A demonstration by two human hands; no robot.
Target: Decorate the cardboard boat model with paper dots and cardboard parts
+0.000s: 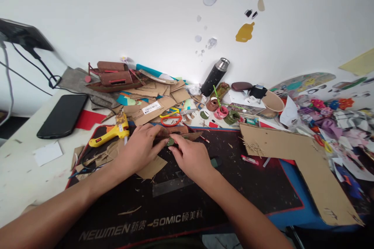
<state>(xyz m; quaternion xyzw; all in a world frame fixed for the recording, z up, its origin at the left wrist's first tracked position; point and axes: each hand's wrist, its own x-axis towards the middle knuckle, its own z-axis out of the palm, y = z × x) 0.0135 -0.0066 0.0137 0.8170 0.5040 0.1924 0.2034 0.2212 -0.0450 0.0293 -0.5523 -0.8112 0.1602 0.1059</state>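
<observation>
A small brown model boat (189,136) rests on the black desk mat (233,194), partly hidden behind my hands. My left hand (140,146) is closed on the boat's left part, fingers over its top and thumb along the near side. A small green piece (171,141) shows between my two thumbs. My right hand (191,157) pinches at that green piece against the boat's near side, its fingers bent together. Under my left hand lies a scrap of cardboard (153,167).
A yellow glue gun (112,132) lies left of my hands, near a black phone (62,116). Behind are scissors (172,116), paint jars (221,112), a flask (214,78) and a larger boat (117,78). An angled cardboard piece (306,159) is at right.
</observation>
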